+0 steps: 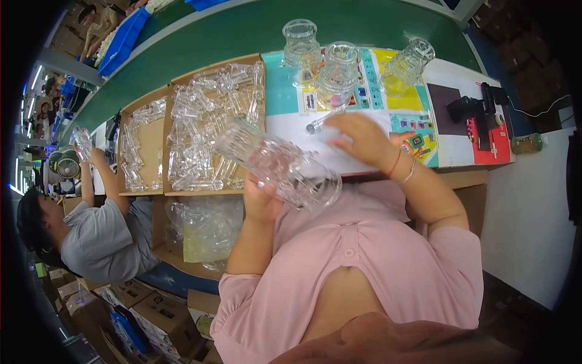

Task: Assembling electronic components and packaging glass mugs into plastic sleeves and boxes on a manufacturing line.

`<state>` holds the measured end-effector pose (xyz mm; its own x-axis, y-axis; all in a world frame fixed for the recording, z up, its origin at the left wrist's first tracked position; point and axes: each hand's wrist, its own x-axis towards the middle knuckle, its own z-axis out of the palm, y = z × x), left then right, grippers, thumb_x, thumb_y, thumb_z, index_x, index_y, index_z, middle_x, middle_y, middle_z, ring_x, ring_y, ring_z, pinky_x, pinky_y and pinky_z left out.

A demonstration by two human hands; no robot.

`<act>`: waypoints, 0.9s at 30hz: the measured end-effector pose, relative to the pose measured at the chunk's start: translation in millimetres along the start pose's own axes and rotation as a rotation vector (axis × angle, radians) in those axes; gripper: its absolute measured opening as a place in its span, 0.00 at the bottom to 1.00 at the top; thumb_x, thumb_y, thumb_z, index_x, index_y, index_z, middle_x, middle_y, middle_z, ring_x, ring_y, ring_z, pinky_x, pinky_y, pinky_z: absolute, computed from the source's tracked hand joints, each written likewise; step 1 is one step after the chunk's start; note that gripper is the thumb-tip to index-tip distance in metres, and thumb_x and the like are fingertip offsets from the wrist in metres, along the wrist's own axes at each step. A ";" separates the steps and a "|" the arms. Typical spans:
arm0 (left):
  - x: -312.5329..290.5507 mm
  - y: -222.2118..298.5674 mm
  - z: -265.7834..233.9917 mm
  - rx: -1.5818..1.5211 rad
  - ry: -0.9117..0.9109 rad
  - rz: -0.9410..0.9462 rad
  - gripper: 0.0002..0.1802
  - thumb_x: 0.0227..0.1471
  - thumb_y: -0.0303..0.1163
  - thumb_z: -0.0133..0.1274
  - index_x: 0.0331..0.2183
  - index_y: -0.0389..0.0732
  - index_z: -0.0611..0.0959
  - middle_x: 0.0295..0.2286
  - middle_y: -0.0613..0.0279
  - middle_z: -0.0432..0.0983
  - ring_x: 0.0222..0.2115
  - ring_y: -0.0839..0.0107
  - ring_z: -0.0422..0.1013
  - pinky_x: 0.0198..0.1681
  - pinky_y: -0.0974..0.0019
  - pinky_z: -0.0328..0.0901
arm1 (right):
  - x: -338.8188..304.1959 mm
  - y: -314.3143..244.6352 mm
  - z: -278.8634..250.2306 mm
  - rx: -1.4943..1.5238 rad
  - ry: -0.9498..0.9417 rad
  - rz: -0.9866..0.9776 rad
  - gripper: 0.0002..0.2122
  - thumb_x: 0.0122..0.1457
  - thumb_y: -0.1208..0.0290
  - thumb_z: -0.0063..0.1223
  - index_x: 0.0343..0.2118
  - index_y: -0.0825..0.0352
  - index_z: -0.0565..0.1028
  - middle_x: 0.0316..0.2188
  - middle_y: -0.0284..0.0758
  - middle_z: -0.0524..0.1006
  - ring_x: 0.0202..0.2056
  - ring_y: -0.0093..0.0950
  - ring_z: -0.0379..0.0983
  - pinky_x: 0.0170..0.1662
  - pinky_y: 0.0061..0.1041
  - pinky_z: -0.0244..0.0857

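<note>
My left hand [262, 199] is closed around a large clear, ridged glass-like vessel [285, 162], tilted with its wide rim toward my chest. To its right, my right hand [359, 138] is over the white part of the mat, palm down, fingers apart. Its fingertips reach a small clear tube [315, 125] lying on the mat; I see no firm grip on it. Beyond my hands stand three similar clear vessels: one at the left [301, 45], another in the middle [338, 73], and a leaning one at the right [407, 68].
Left of the mat [285, 115], a cardboard tray [265, 91] holds many clear tubes, beside a second, sparser tray [145, 148]. Bagged clear pieces [209, 227] sit below them. At right are a black device [464, 110] and a jar [526, 144]. A co-worker [109, 236] sits at left.
</note>
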<state>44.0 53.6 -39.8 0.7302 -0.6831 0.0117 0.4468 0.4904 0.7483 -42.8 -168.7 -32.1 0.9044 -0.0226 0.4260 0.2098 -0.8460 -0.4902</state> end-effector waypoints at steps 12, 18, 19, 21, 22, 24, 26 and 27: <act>-7.7 19.8 4.6 0.165 0.095 0.081 0.53 0.29 0.35 0.67 0.53 0.28 0.55 0.45 0.51 0.63 0.46 0.61 0.63 0.48 0.59 0.61 | 7.4 43.5 1.5 -0.465 -0.248 -0.110 0.13 0.41 0.77 0.50 0.34 0.68 0.70 0.28 0.36 0.70 0.35 0.31 0.66 0.39 0.27 0.61; -9.2 30.9 20.3 0.171 0.031 0.012 0.53 0.30 0.36 0.67 0.53 0.29 0.55 0.48 0.51 0.60 0.48 0.60 0.61 0.49 0.59 0.61 | -9.3 18.9 -52.7 -0.082 0.009 -0.023 0.11 0.42 0.77 0.56 0.32 0.68 0.72 0.28 0.35 0.69 0.28 0.27 0.66 0.31 0.23 0.62; -9.5 32.6 25.4 0.163 0.018 -0.008 0.53 0.30 0.36 0.67 0.53 0.30 0.55 0.48 0.51 0.60 0.49 0.60 0.61 0.49 0.59 0.60 | -14.9 11.4 -62.0 -0.091 0.017 -0.023 0.11 0.42 0.77 0.56 0.32 0.68 0.72 0.28 0.35 0.69 0.28 0.27 0.66 0.31 0.23 0.62; -13.4 30.8 32.5 0.131 0.015 -0.027 0.53 0.29 0.36 0.68 0.53 0.30 0.55 0.48 0.51 0.61 0.48 0.60 0.61 0.49 0.58 0.60 | -19.4 -0.8 -78.4 0.463 0.011 0.328 0.11 0.45 0.76 0.56 0.33 0.69 0.72 0.31 0.34 0.68 0.22 0.19 0.65 0.20 0.16 0.59; -12.3 28.3 36.6 0.095 0.005 -0.058 0.54 0.28 0.35 0.68 0.53 0.31 0.55 0.47 0.52 0.62 0.48 0.60 0.61 0.49 0.58 0.60 | -25.1 -3.2 -80.6 0.670 0.077 0.322 0.12 0.44 0.76 0.57 0.33 0.71 0.72 0.32 0.34 0.66 0.19 0.14 0.62 0.15 0.11 0.54; -15.0 25.5 47.9 0.139 0.016 -0.020 0.55 0.27 0.38 0.69 0.53 0.31 0.55 0.46 0.50 0.63 0.47 0.58 0.62 0.50 0.56 0.60 | -29.2 -6.7 -80.7 0.837 0.148 0.249 0.15 0.45 0.70 0.58 0.35 0.71 0.72 0.34 0.37 0.69 0.22 0.17 0.65 0.18 0.12 0.58; -14.8 25.6 51.6 0.189 -0.013 -0.021 0.55 0.26 0.39 0.69 0.53 0.31 0.57 0.46 0.47 0.63 0.47 0.56 0.63 0.50 0.54 0.60 | -35.4 -21.2 -73.6 0.990 0.234 0.288 0.18 0.47 0.64 0.58 0.37 0.72 0.71 0.33 0.40 0.72 0.26 0.22 0.70 0.24 0.15 0.64; -14.1 27.0 56.9 0.189 -0.029 -0.005 0.55 0.26 0.39 0.69 0.53 0.31 0.57 0.46 0.47 0.63 0.47 0.56 0.63 0.50 0.54 0.60 | -40.2 -26.7 -68.9 1.058 0.272 0.334 0.20 0.47 0.61 0.58 0.38 0.72 0.71 0.32 0.41 0.73 0.30 0.24 0.72 0.27 0.17 0.67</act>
<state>16.4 45.6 18.0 0.7118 -0.7019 0.0252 0.3430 0.3788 0.8596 -110.3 -182.0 16.2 0.8903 -0.3858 0.2418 0.2985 0.0935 -0.9498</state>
